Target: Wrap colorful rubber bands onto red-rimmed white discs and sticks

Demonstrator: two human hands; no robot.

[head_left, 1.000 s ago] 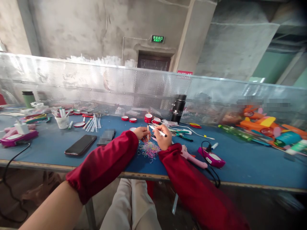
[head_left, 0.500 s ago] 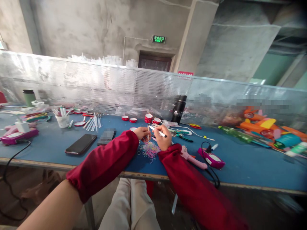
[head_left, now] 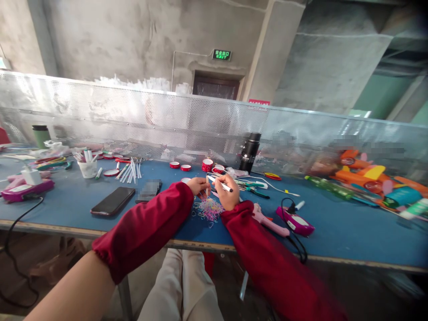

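Right hand (head_left: 229, 192): a white pen (head_left: 220, 183) is pinched; left hand (head_left: 198, 185) beside it pinches a small white tube (head_left: 206, 191), colourful rubber bands (head_left: 208, 208) below.

Matt blue table top (head_left: 67, 200); shiny perforated metal screen (head_left: 133, 120); glossy phone (head_left: 113, 201); matt red cloth sleeves (head_left: 147, 227).
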